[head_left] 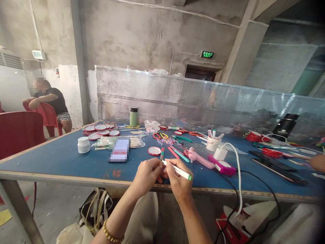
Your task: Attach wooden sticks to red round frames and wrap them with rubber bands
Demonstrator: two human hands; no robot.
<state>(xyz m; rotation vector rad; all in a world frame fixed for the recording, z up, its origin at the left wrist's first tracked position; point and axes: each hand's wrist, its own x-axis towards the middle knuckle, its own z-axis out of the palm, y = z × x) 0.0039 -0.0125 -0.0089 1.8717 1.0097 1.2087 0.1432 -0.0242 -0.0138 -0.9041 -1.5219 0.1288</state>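
Observation:
My left hand (148, 174) is closed on a thin flat stick (162, 154) that points upward, coloured red and green along its upper part. In my right hand (180, 183) is a white marker pen (179, 170) with a green end, its tip side turned toward the stick. Whether the tip touches the stick is too small to tell. Just beyond my hands lies a round red-rimmed disc (154, 150), with a pink pen (173, 152) and a teal pen (180, 155) to its right. My left fingertips are partly hidden.
A phone (119, 149) and a white jar (83, 145) stand left; a pile of red-rimmed discs (100, 127) is behind. To the right are a pink hand-held device (200, 158), a magenta box (222, 165), a pen cup (213, 143) and cables. Another person's hand (318, 163) shows far right.

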